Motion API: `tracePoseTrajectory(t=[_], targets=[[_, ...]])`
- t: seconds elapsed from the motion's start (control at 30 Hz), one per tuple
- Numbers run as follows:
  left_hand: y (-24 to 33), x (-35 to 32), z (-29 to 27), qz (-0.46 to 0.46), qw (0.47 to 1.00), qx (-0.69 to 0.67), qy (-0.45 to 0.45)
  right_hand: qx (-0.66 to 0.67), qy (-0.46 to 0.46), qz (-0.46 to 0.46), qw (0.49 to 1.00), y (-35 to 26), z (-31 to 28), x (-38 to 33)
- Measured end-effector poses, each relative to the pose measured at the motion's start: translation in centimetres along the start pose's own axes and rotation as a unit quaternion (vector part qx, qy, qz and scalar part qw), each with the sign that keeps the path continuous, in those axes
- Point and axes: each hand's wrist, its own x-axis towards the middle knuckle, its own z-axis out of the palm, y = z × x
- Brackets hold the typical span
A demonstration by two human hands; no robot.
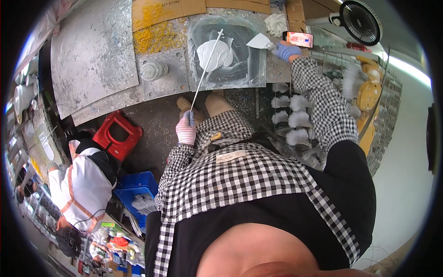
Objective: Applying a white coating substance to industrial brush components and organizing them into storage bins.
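Note:
My left hand, in a pink-striped glove with blue-grey fingertips, is closed round the near end of a long thin white rod. The rod slants up over the table, its far end above a pool of white paste. That paste lies on a smeared, grey-green plate. At the plate's right edge my right hand, gloved in blue, grips a putty knife. Its wide blade points left and looks coated in white; the handle is mostly hidden by my fingers.
Yellow rings and a clear jar sit left of the plate. A lit phone and crumpled tissue lie by my right hand. Right stands a wire rack with white tufts; left, a red stool, blue bin and co-worker.

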Motion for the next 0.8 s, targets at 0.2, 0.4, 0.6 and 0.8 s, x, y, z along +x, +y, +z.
tracePoseTrajectory(t=[0.2,0.4,0.6,0.8], targets=[[0.5,-2.0,1.2,-0.1,0.993,-0.059,0.005,-0.195,0.053,-0.226,0.953,-5.1,-9.8,6.2],[0.7,-2.2,1.2,-0.177,0.981,-0.08,0.026,-0.333,0.194,-0.511,0.769,-16.4,-13.6,8.9],[-1.8,-2.5,2.4,-0.183,0.981,-0.047,0.049,-0.339,0.232,-0.623,0.666,-24.0,-11.3,5.0],[-3.9,-1.6,3.9,-0.117,0.991,-0.007,0.07,-0.374,0.26,-0.558,0.693,-22.6,-12.0,0.7]])
